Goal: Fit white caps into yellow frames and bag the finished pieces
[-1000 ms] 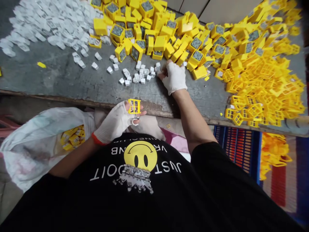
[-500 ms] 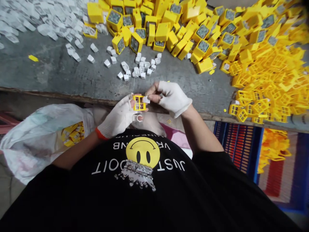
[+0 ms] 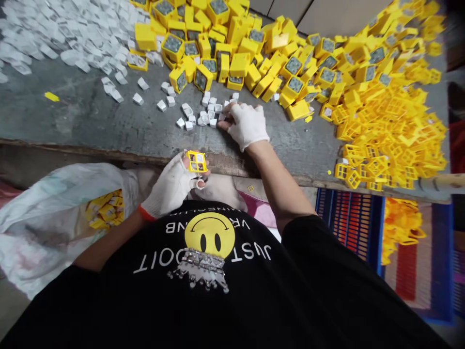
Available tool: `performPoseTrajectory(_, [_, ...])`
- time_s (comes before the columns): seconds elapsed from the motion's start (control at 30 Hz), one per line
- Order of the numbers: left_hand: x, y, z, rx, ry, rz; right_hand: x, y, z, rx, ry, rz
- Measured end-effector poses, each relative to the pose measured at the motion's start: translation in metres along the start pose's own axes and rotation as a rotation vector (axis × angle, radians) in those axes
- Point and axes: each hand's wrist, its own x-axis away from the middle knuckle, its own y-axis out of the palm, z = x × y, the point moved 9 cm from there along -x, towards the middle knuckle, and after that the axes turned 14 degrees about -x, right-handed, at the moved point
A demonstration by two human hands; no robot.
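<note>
My left hand [image 3: 172, 186], in a white fingerless glove with an orange cuff, holds a small yellow four-pane frame [image 3: 197, 162] just off the table's front edge. A white piece sits in one upper pane of it, and fingers show behind the other panes. My right hand [image 3: 247, 125], gloved the same way, reaches over the table to the right side of a cluster of small white plastic caps [image 3: 205, 116]. Its thumb and forefinger are bent and a little apart, beside the nearest caps. The palm side is hidden.
Yellow boxes with grey faces [image 3: 232, 53] are heaped behind, and yellow frames [image 3: 392, 140] at right. White pieces [image 3: 83, 34] pile up at left. Below the table edge [image 3: 119, 149] are a plastic bag [image 3: 36, 213] holding yellow parts and a blue crate [image 3: 378, 228].
My right hand has left the frame and moved away to the white caps. The white piece it held at the frame now shows in a pane. My left hand shifted slightly left and down.
</note>
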Motion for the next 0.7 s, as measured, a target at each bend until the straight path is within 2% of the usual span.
performPoseTrajectory(0.13, [0.001,-0.004,0.002,0.015,0.017,0.031,-0.010,0.008,-0.008,0.031,-0.041,0.027])
performPoseTrajectory(0.23, [0.000,-0.006,0.001,0.040,-0.004,0.040,0.005,-0.004,-0.012,-0.056,0.014,0.031])
performPoseTrajectory(0.3, [-0.001,-0.005,0.000,0.085,-0.018,0.036,0.026,-0.017,-0.025,-0.209,0.002,0.043])
performPoseTrajectory(0.4, [-0.002,0.000,-0.001,0.161,-0.011,-0.009,0.067,-0.028,-0.063,-0.556,-0.152,0.043])
performPoseTrajectory(0.5, [-0.001,0.004,-0.002,0.196,0.032,-0.067,0.105,-0.017,-0.097,-0.749,-0.292,0.012])
performPoseTrajectory(0.6, [0.001,0.001,-0.008,0.188,0.040,-0.083,0.121,0.005,-0.109,-0.688,-0.327,0.004])
performPoseTrajectory(0.7, [0.004,-0.010,-0.016,0.190,-0.011,-0.044,0.119,0.019,-0.115,-0.566,-0.394,-0.097])
